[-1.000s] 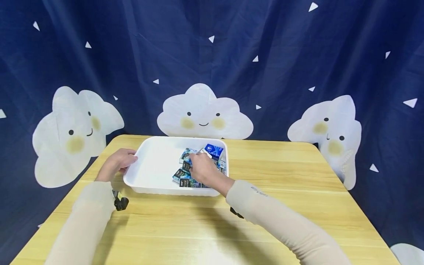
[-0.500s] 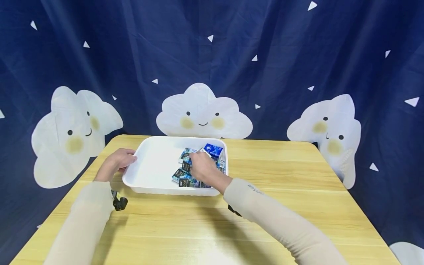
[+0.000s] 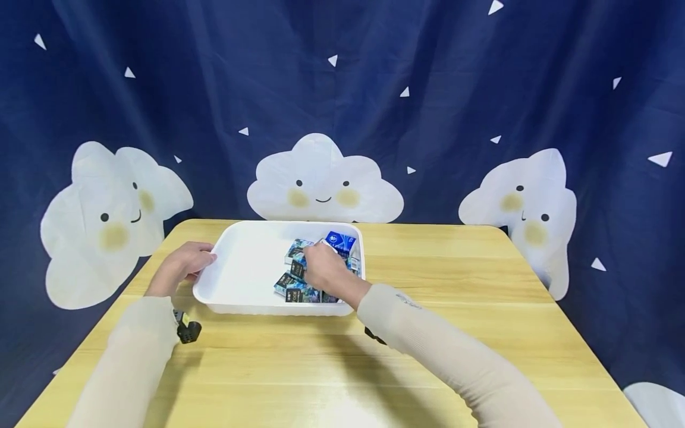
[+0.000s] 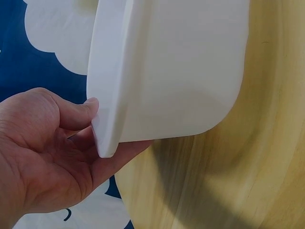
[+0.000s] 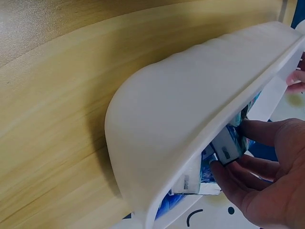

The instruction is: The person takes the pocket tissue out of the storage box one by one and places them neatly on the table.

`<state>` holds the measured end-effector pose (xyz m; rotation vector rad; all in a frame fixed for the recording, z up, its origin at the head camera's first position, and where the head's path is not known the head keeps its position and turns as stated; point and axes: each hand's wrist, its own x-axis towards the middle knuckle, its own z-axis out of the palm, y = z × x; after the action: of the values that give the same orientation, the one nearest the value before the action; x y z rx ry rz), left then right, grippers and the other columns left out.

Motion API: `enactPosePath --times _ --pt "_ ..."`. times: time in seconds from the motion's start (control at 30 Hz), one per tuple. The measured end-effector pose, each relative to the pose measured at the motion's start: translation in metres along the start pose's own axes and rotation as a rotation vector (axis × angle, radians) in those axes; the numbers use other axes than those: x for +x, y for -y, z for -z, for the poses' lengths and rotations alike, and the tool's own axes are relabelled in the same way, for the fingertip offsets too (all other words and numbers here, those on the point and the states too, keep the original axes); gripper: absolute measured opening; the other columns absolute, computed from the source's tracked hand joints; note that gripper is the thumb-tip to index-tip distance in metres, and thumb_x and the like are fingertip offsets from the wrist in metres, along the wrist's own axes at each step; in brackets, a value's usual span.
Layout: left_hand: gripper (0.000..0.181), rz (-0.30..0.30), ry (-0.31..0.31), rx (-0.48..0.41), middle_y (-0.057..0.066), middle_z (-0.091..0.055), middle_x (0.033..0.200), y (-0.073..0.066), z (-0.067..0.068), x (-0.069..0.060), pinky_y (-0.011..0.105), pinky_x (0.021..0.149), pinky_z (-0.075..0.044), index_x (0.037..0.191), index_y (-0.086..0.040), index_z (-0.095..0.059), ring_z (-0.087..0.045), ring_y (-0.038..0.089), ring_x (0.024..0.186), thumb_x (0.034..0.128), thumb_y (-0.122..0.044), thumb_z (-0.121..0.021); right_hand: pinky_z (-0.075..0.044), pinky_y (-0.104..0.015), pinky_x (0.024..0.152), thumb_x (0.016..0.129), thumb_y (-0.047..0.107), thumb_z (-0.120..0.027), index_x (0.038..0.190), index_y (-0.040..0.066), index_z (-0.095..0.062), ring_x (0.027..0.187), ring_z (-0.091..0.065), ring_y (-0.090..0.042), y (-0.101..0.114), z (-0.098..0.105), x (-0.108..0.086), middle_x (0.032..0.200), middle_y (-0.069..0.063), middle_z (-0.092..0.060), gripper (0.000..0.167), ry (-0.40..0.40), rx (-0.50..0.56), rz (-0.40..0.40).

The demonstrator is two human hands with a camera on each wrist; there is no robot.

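A white plastic tray (image 3: 241, 267) stands on the wooden table. My left hand (image 3: 184, 261) grips its left end; in the left wrist view the thumb lies on the rim (image 4: 107, 114) and fingers reach underneath. Over the tray's right half, my right hand (image 3: 327, 270) reaches in among several small boxes. Seen from the right wrist, the thumb and fingers pinch a small box (image 5: 227, 145) with a white end and blue-green sides. Blue-green boxes with black labels (image 3: 302, 293) lie at the front, and a bright blue box (image 3: 341, 241) sits in the back right corner.
The wooden table (image 3: 455, 297) extends right of the tray and in front of it. Behind it hangs a dark blue curtain (image 3: 428, 47) with smiling clouds and white triangles. Small black cameras are strapped at both wrists.
The whole head view has shifted slightly, with everything sitting a little further left. Both hands, the tray and the boxes keep their places relative to one another.
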<state>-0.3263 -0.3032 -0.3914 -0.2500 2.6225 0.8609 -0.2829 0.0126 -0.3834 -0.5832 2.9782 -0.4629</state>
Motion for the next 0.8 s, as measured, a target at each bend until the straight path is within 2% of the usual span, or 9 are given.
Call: enactPosePath --times 0.23,0.47,0.8 --pt "0.057 0.000 -0.008 -0.013 0.029 -0.046 0.140 0.0030 -0.0003 0.0005 0.032 0.071 -0.052 0.156 0.003 -0.030 -0.057 0.032 0.103 0.1049 -0.018 -0.043 -0.046 -0.021 0.050 0.089 -0.001 -0.066 0.121 0.004 -0.066 0.064 -0.058 -0.013 0.0026 0.0009 0.0006 0.090 -0.006 -0.066 0.033 0.010 -0.021 -0.012" --pt "0.056 0.007 -0.002 -0.042 0.028 -0.046 0.140 0.0006 -0.0011 0.0007 0.032 0.073 -0.051 0.157 0.003 -0.028 -0.056 0.031 0.104 0.1058 -0.018 -0.042 -0.049 -0.022 0.057 0.089 0.001 -0.067 0.122 0.004 -0.067 0.068 -0.060 -0.013 0.0018 0.0039 -0.0001 0.092 -0.007 -0.069 0.033 0.007 -0.030 -0.014" --pt "0.056 0.001 0.003 -0.042 0.030 -0.044 0.143 0.0029 0.0000 0.0011 0.035 0.076 -0.052 0.157 0.003 -0.028 -0.055 0.034 0.107 0.1056 -0.017 -0.041 -0.049 -0.023 0.056 0.087 0.003 -0.070 0.120 0.004 -0.068 0.066 -0.059 -0.014 0.0008 0.0045 0.0020 0.089 -0.007 -0.069 0.033 -0.005 -0.049 0.001"
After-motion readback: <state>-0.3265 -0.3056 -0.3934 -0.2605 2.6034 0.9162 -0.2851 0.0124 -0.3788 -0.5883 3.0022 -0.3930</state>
